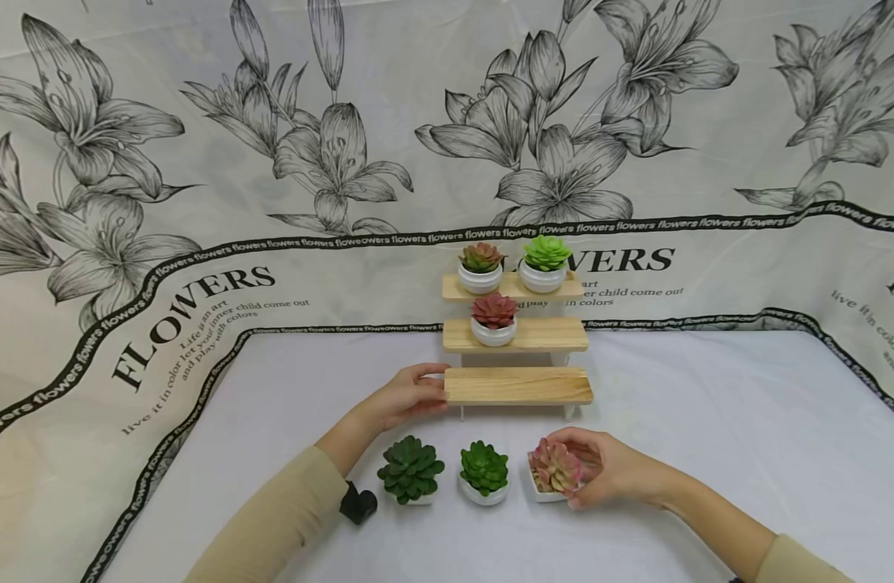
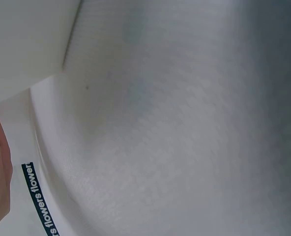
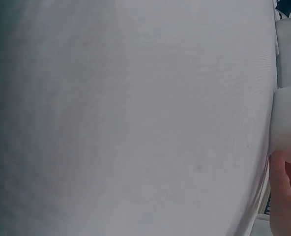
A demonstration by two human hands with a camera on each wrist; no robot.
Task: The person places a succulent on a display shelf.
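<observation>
White cloth printed with grey lilies makes the backdrop (image 1: 389, 105) across the whole far side, turning forward at left and right, its black lettered bands (image 1: 418, 239) running above and along the back edge of my table (image 1: 709, 405). On that pale, smooth surface the stand (image 1: 512, 385) steps up away from me; broad stretches of cloth flank it, while only a narrow strip parts its front edge from the plants nearest me. My left hand (image 1: 410, 397) touches the left end of the lowest shelf (image 1: 538, 389); whether my fingers close round that edge I cannot tell. My right hand (image 1: 613, 471) pinches the pink succulent (image 1: 556, 465) by its white pot, at the right end of the front row, with plenty of table beyond my wrist. Left of it, small gaps between, come the green succulent (image 1: 484, 468) and the fuller dark green succulent (image 1: 410, 468). Up on the stand, the reddish-green succulent (image 1: 480, 261) and lime succulent (image 1: 545, 253) share the top shelf (image 1: 511, 287); the red succulent (image 1: 494, 311) takes the middle shelf's left half, bare wood to its right. Beside my left sleeve (image 1: 279, 510) is a small black object (image 1: 358, 504).
</observation>
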